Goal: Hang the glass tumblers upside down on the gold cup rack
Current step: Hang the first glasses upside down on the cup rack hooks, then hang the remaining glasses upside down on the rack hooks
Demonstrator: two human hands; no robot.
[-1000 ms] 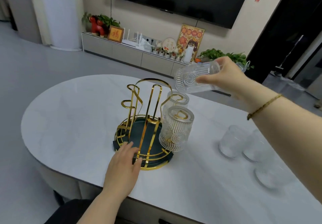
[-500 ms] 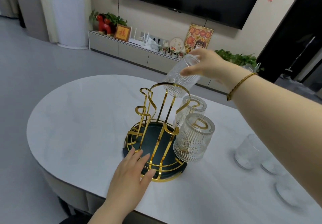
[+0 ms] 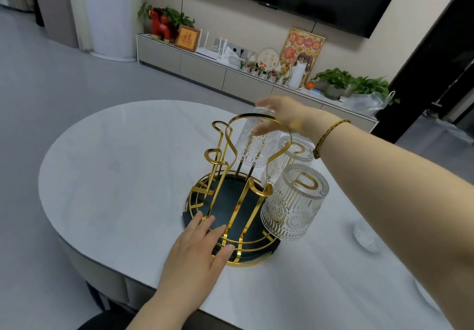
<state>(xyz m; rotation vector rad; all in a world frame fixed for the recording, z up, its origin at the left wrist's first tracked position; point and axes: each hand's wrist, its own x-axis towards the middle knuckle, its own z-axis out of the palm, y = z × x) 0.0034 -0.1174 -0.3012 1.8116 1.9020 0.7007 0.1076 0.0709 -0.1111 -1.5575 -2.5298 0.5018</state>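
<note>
The gold cup rack (image 3: 225,150) with its dark green round base (image 3: 230,201) stands in the middle of the white table. Two ribbed glass tumblers hang upside down on its right side: the near one (image 3: 295,201) and one behind it (image 3: 289,157). My right hand (image 3: 282,116) grips a third tumbler (image 3: 252,147) by its bottom, mouth down, at the rack's far side behind the top gold loop. My left hand (image 3: 197,252) lies flat with fingers spread on the rack's front rim.
The white marble table (image 3: 115,175) has a rounded left end and a near edge below my left hand. Loose glasses (image 3: 364,237) show partly behind my right forearm. A low TV cabinet (image 3: 205,70) with plants and ornaments lines the far wall.
My right hand has turned the tumbler from sideways to mouth down and brought it left and down to the rack's far side. My left hand stays on the base.
</note>
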